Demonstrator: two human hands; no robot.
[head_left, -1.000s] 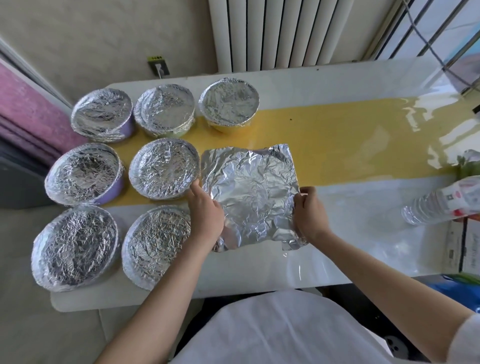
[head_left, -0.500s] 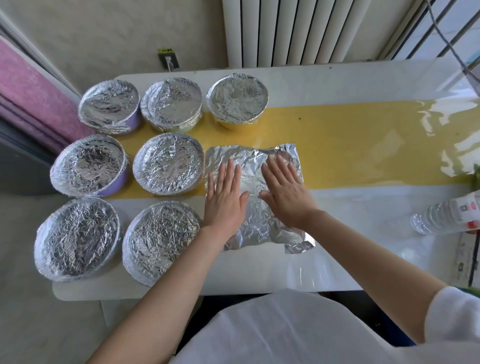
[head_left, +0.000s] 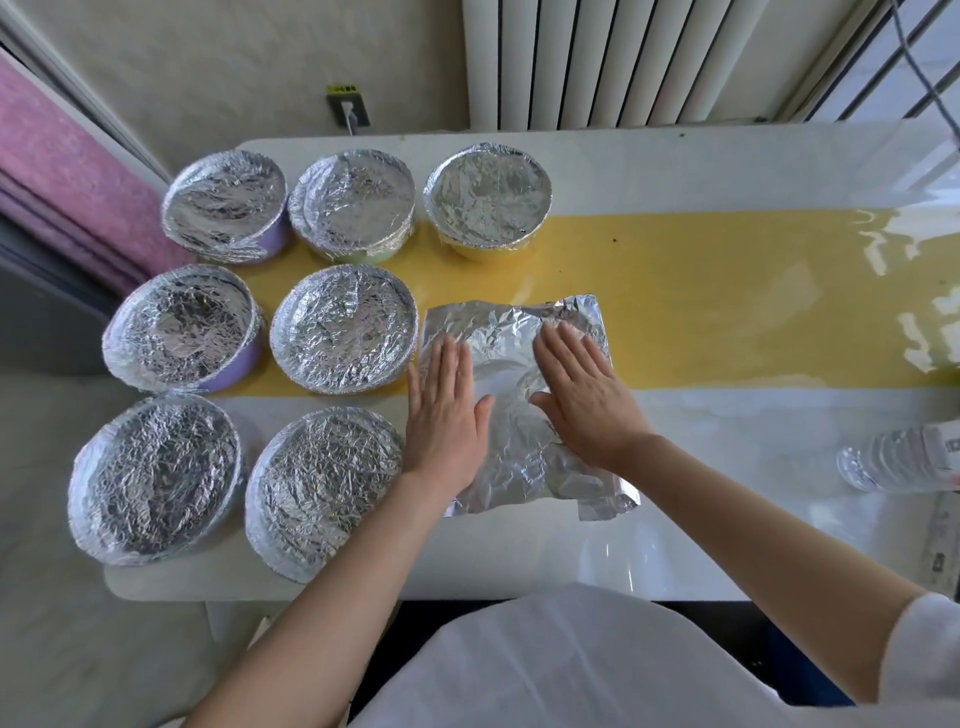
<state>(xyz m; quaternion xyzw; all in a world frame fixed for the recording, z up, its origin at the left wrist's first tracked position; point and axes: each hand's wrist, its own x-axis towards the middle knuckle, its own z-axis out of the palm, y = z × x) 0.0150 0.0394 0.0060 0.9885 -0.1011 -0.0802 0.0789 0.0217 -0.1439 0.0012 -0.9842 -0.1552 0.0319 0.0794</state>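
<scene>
Foil sheet (head_left: 506, 374), crumpled and spread flat on the white table (head_left: 727, 166), far half on the yellow strip (head_left: 727, 291), near half past the strip's near edge. Left hand (head_left: 447, 410) palm down on the sheet's left side, fingers straight and close together, gripping nothing, fingertips over the strip and wrist on the near side of it. Right hand (head_left: 582, 400) likewise flat and pressing on the sheet's right side, fingers straight and slightly spread, tips well onto the strip, thumb pointing towards the left hand; bare foil showing between the two. Foil-covered bowls (head_left: 344, 328), seven in all, at the strip's left end: three in a row along its far edge, two on the strip itself with the nearer one just beside the sheet, two more on the white past its near edge. Plastic bottle (head_left: 898, 460) on its side, past the strip's near edge at the right end, well apart from the sheet.
</scene>
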